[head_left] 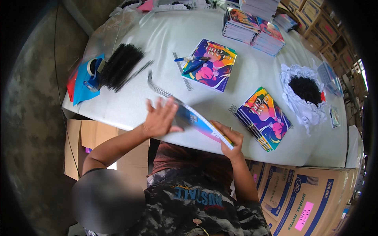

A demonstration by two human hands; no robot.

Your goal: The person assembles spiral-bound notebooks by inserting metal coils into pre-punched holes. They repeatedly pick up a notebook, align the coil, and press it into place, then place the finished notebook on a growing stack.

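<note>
While one notebook (pixel 203 124) is grasped by the right hand (pixel 233 138), the left hand (pixel 158 120) is seen unclenched (splayed wide) beside one curved coil (pixel 156 90).

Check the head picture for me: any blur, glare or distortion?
All in the head view: the bare left hand looks slightly smeared; the thin blue-and-pink notebook soft; the white-covered table bowed at its edges; bright glare at the far right; a round grey blur lower left.
</note>
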